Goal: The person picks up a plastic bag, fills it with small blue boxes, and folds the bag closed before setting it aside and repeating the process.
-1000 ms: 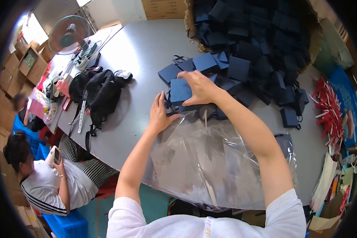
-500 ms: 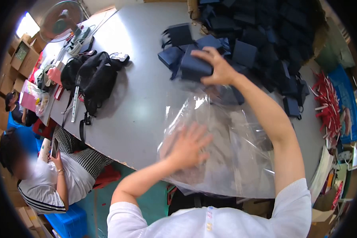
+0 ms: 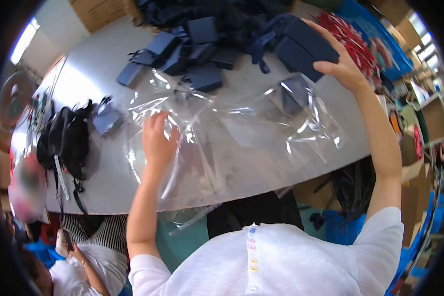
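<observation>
My right hand (image 3: 338,61) grips a dark blue box (image 3: 306,47) with ribbon hanging from its left side, raised above the table's right part. Beneath both hands, a large clear plastic bag (image 3: 241,130) lies spread over the grey table. My left hand (image 3: 160,138) is on the bag's left part, its fingers bent and close together; whether they pinch the film is too unclear to tell. Several dark blue boxes (image 3: 202,30) are heaped at the back, just beyond the bag. One box (image 3: 293,93) shows through or against the film below my right hand.
A black backpack (image 3: 66,138) lies on the left, beside a single blue box (image 3: 107,120). Red and white strips (image 3: 348,42) are piled at the back right near a blue container (image 3: 380,29). A seated person (image 3: 91,261) holds a phone at the lower left.
The view has turned to the right. My right hand has carried a box from the pile to the right. The clear bag is spread wider, and a blue box now sits near the backpack.
</observation>
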Available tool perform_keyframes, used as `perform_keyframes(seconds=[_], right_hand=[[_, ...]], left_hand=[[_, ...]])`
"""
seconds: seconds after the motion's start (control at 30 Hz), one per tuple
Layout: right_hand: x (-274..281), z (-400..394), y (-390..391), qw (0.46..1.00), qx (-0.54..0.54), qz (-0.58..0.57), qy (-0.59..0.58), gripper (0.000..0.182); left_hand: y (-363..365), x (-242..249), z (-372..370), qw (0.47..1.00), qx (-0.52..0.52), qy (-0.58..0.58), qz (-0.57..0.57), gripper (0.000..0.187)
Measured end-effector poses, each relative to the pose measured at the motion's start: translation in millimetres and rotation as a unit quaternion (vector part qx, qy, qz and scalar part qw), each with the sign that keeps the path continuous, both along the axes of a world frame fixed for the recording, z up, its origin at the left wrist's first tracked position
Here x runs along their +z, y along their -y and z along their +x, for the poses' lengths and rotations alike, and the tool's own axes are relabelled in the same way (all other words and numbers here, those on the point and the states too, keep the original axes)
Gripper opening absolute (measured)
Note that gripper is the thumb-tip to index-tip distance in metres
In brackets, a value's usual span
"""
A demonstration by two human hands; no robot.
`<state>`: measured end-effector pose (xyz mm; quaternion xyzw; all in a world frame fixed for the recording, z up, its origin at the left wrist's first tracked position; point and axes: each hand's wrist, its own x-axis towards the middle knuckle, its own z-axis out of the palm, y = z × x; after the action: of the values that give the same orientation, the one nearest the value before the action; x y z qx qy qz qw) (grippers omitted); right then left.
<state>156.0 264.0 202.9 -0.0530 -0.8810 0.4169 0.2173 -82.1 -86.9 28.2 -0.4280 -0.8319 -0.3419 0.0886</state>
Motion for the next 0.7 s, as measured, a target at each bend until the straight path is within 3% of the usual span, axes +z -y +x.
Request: perform_keyframes(seconds=[0.07,0.1,0.17,0.2,0.23,0.3,0.37,0.4,0.43,0.47,0.53,0.57,0.7], right_hand=[[9.7,54.8,2.1,0.999,-0.006,0.017,0.046,0.085],[24.3,79.0,9.3,0.992,-0.008,0.067,0.108,0.086],[38.3,120.8,18.2,0.942,-0.005,0.287,0.171,0.084],[47.1,137.5,29.5,0.942,-0.014,0.290,0.170,0.084],[55.8,154.8,43.3,0.917,-0.046,0.305,0.254,0.082],[68.6,182.7,61.1,0.859,-0.095,0.332,0.379,0.081],[70.5,204.2,76.2,0.786,-0.155,0.401,0.443,0.080],[70.0,211.6,78.1,0.787,-0.163,0.398,0.441,0.080],[68.4,217.9,79.5,0.755,-0.179,0.417,0.474,0.079],[65.8,222.2,81.2,0.722,-0.193,0.432,0.505,0.077],[58.0,220.3,76.2,0.718,-0.188,0.406,0.533,0.077],[52.8,216.8,74.0,0.709,-0.177,0.384,0.564,0.078],[1.3,176.7,69.6,0.820,-0.062,0.290,0.489,0.077]], left_hand=[[-22.2,15.0,96.8,0.979,-0.117,0.107,0.126,0.042],[-33.7,20.1,140.2,0.973,-0.196,0.070,0.101,0.045],[-59.6,18.7,216.1,0.955,-0.268,0.118,0.051,0.061],[-78.8,1.7,241.1,0.955,-0.272,0.116,0.036,0.073],[-92.3,-10.5,256.0,0.953,-0.279,0.114,0.038,0.073],[-119.5,-31.8,274.4,0.979,-0.205,-0.004,0.024,0.059],[-137.6,-68.5,266.3,0.974,-0.220,-0.047,-0.004,0.034],[-139.3,-73.7,257.2,0.968,-0.244,-0.045,0.019,0.012],[-139.0,-78.1,251.7,0.967,-0.250,-0.050,0.018,0.012],[-136.5,-72.6,246.3,0.966,-0.252,0.020,0.052,0.009],[-131.0,-53.1,239.1,0.951,-0.239,0.147,0.129,0.004],[-128.0,-38.1,236.9,0.951,-0.244,0.143,0.126,0.004],[-115.0,6.3,238.0,0.940,-0.235,0.135,0.207,0.009]])
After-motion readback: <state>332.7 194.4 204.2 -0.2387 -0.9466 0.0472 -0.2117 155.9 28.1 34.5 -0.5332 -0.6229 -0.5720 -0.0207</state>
